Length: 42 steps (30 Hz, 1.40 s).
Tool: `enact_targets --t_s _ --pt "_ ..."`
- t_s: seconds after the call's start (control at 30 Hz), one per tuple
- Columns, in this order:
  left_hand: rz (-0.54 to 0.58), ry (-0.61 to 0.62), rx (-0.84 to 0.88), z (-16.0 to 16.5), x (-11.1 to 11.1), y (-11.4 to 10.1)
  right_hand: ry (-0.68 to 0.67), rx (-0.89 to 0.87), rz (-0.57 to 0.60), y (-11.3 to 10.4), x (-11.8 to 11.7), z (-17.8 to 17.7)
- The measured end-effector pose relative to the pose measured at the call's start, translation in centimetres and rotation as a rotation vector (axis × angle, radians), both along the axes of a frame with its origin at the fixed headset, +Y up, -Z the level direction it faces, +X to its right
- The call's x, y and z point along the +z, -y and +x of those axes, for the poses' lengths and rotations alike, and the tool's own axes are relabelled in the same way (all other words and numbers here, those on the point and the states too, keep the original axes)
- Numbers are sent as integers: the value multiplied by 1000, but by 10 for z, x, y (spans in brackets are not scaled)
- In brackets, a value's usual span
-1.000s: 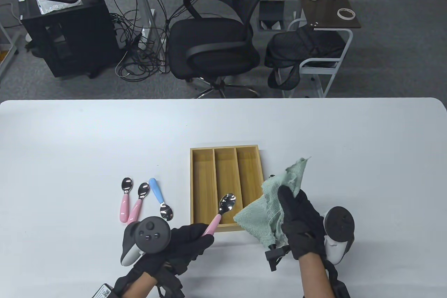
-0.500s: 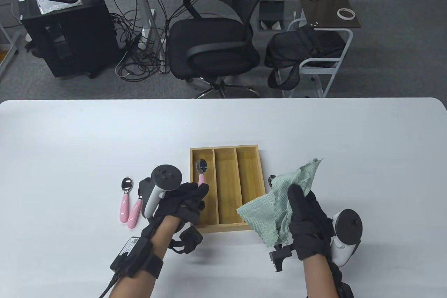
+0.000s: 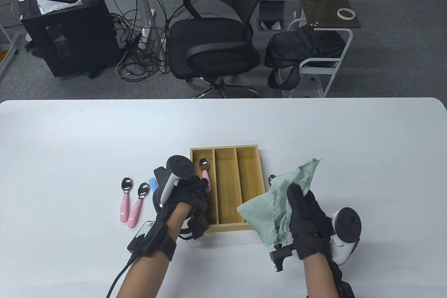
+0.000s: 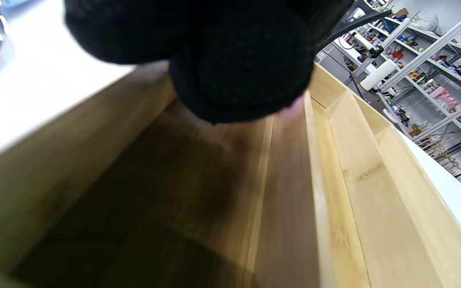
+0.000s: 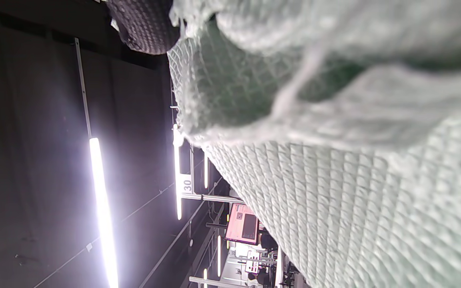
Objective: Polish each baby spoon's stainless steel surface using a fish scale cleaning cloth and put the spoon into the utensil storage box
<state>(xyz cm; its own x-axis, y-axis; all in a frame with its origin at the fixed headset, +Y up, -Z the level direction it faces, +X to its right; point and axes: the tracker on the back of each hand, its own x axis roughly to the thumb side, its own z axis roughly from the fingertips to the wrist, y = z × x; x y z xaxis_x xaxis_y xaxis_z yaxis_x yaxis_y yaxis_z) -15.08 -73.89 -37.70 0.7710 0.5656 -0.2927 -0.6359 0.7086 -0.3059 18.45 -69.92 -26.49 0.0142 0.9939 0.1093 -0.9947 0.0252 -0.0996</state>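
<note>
The wooden utensil storage box point(image 3: 225, 186) has three long compartments. My left hand point(image 3: 202, 188) reaches over its left compartment and pinches the handle of a pink baby spoon point(image 3: 204, 168), whose steel bowl points to the box's far end. In the left wrist view my fingers point(image 4: 238, 72) hang just above the box point(image 4: 354, 180), and a bit of the pink spoon point(image 4: 294, 112) shows under them. To the right of the box, my right hand point(image 3: 302, 214) grips the crumpled green cloth point(image 3: 276, 207), raised off the table. The cloth point(image 5: 354, 200) fills the right wrist view.
Two more pink-handled spoons point(image 3: 124, 200) point(image 3: 137, 205) lie on the white table left of the box. A blue-handled spoon point(image 3: 152, 183) beside them is mostly hidden behind my left tracker. An office chair point(image 3: 213, 43) stands beyond the table's far edge.
My left hand carried the pink spoon from the box's near edge into the left compartment and lowered it. The right hand with the cloth shifted slightly right, then held still.
</note>
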Motion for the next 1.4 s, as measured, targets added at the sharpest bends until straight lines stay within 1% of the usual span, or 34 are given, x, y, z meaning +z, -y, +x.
enact_targets --t_s 0.07,0.1,0.17,0.27,0.33,0.37,0.43,0.47,0.5,0.53,0.57,0.6,0.63,0.67,0.77,0.87,0.93,1.0,1.07,1.23,1.4 --pt "-3 -5 73 -7 4 -5 -8 6 -2 0 0 -1" --pt "2 6 110 -13 8 -11 -17 7 -6 0 -1 -1" --pt "50 20 130 -27 16 -25 -31 4 -12 2 -1 -2" --pt "146 1 110 -61 35 -44 -44 7 -18 3 -1 -4" --pt "199 -45 86 -89 50 -49 -50 4 -18 3 -1 -5" --pt "231 -87 79 -105 59 -49 -50 0 -17 3 -1 -5" --pt "261 -154 125 -129 74 -42 -57 -10 -18 3 -1 -5" --pt "260 -196 222 -142 85 -32 -61 -23 -20 3 -1 -5" --pt "253 -225 258 -148 88 -28 -66 -31 -20 3 -1 -5" --pt "237 -242 247 -160 91 -28 -72 -36 -24 3 -2 -6" --pt "253 -261 192 -168 92 -30 -76 -31 -22 3 -2 -6" --pt "289 -332 86 -177 94 -30 -75 -16 -21 3 -1 -7" --pt "298 -353 15 -181 93 -28 -74 0 -22 3 -1 -7" --pt "270 -360 -79 -186 90 -22 -74 26 -20 3 0 -8" --pt "124 -336 -216 -188 79 -5 -90 78 -12 1 0 -10" --pt "15 -293 -339 -184 69 8 -116 123 -6 0 1 -14" --pt "-1 -288 -359 -184 65 13 -112 140 2 0 1 -15" --pt "-45 -276 -357 -183 61 18 -106 140 7 0 1 -16" --pt "-76 -262 -392 -182 57 22 -107 125 6 0 1 -16" --pt "-88 -263 -440 -181 55 24 -114 115 4 -1 2 -16" --pt "-97 -268 -446 -183 56 24 -110 130 6 0 2 -15"
